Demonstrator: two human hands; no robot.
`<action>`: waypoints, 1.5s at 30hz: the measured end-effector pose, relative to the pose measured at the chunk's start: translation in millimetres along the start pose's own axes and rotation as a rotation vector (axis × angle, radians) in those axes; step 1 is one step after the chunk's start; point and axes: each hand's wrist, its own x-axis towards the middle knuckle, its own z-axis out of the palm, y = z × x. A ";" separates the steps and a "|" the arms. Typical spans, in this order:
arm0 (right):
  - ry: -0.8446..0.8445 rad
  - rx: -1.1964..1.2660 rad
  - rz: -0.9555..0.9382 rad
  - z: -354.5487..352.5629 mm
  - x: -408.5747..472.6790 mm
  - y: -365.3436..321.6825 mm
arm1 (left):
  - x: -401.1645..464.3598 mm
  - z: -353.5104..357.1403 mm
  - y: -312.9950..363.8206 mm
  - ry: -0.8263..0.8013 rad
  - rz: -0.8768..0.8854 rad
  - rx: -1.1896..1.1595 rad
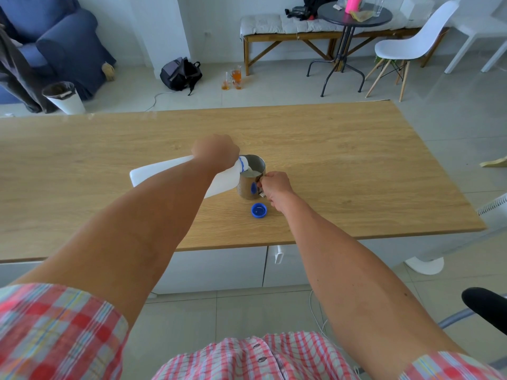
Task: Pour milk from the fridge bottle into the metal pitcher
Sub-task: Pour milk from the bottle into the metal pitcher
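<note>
A white plastic milk bottle (162, 172) lies tilted almost flat above the wooden table (343, 165), its blue-ringed mouth over the rim of the metal pitcher (248, 187). My left hand (215, 152) grips the bottle near its neck. White milk shows inside the pitcher. My right hand (275, 186) is closed on the pitcher's handle at its right side. The blue bottle cap (259, 210) lies upside down on the table just in front of the pitcher.
The table's front edge runs above white cabinet fronts (219, 267). Beyond the far edge stand a white bin (65, 98), a black backpack (179, 74), glasses on the floor (233, 79), a round black table (354, 17) and a white chair (411, 45).
</note>
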 end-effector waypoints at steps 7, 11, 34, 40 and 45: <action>0.000 -0.002 0.008 0.8 0.1 0.1 | 0.4 0.7 -0.2 0.004 0.000 0.006; -0.002 0.003 0.008 0.8 1.1 0.8 | 0.9 1.1 0.0 0.004 0.002 0.007; -0.010 -0.009 -0.001 -0.4 1.3 1.6 | 2.5 1.7 0.3 0.002 -0.008 0.001; -0.006 -0.013 -0.008 -0.7 0.8 1.6 | 2.3 1.0 0.9 -0.001 -0.009 0.008; -0.016 -0.013 -0.007 -1.1 1.4 2.0 | 1.9 0.1 1.1 -0.003 -0.004 0.010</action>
